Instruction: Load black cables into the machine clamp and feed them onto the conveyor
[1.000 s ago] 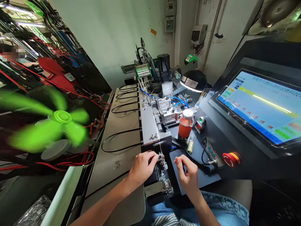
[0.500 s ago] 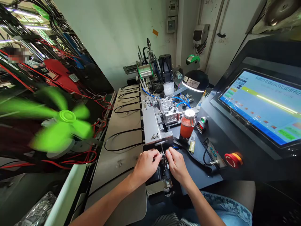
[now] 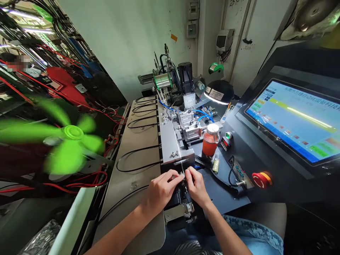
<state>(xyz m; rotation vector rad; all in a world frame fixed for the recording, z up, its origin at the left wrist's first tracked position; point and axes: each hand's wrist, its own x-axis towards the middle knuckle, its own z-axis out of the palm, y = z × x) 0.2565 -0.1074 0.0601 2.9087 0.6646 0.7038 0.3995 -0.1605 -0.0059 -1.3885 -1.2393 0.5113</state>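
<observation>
My left hand (image 3: 165,186) is at the near end of a metal machine rail (image 3: 170,143), its thumb and index finger stretched toward a small fixture. Just across from it, my right hand (image 3: 195,182) has its fingers bent and pressed together at the same spot. Whatever lies between the fingertips is too small to make out. Below the hands sits a dark mechanism with a metal block (image 3: 175,212). Black cable loops (image 3: 138,159) lie on the beige plate left of the rail.
A jar of orange-red liquid (image 3: 210,140) and a small bottle (image 3: 216,163) stand right of the rail. Farther right are a touchscreen (image 3: 294,120) and a red emergency button (image 3: 261,180). A green fan (image 3: 73,132) spins at left. A person (image 3: 18,63) is far back left.
My left hand has turned slightly, and its fingers reach out straighter toward the fixture. My right hand remains near the same spot. The whole view has shifted slightly.
</observation>
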